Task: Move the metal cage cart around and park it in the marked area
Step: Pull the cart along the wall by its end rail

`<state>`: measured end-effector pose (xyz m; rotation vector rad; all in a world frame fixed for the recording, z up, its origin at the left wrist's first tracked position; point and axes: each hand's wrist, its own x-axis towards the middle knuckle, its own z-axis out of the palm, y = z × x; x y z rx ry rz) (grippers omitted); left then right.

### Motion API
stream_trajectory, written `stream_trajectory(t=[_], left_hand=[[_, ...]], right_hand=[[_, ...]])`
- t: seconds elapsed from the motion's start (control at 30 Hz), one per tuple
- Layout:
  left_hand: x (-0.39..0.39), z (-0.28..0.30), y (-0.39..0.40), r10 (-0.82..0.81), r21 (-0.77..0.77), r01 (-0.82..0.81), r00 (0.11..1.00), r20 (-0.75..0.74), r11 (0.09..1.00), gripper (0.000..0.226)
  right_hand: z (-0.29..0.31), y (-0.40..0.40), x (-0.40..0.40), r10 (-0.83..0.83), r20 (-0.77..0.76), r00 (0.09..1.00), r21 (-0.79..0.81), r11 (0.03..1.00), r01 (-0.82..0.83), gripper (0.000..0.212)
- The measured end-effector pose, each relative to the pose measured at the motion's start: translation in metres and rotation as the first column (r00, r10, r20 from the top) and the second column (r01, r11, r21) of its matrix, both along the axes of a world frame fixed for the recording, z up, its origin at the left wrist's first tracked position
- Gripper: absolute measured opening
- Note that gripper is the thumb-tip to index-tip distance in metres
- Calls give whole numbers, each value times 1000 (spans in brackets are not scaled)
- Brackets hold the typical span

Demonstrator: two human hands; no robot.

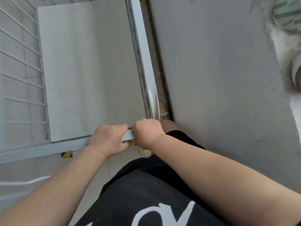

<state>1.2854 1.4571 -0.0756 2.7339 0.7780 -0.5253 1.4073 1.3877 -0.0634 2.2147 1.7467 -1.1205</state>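
Both hands curled tight on cage cart [91, 70] top rail near its corner, frame centre: left hand [108, 139], right hand [147, 132]. Cart fills upper left, alongside grey wall [219, 79].

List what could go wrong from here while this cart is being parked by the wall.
1. The cart's right rail runs close along the grey wall, so it may scrape or jam.
2. The right hand grips the top rail at the wall-side corner and may get pinched.
3. A yellow shoe stands in the narrow gap beside the cart, where a wheel may catch it.
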Motion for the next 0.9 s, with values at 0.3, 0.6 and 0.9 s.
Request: stream_trajectory(t=[0.3, 0.6, 0.9], left_hand=[[3, 2, 3, -48, 9, 48, 999, -15, 999, 30], [5, -8, 14, -106, 57, 105, 994, 0, 993, 20], [3, -12, 10, -102, 99, 98, 994, 40, 990, 37]], right_hand=[[-1, 6, 3, 38, -23, 999, -22, 999, -38, 19], [-5, 14, 11, 43, -63, 997, -29, 999, -45, 18], [-6, 10, 7, 22, -30, 999, -17, 1000, -23, 16]])
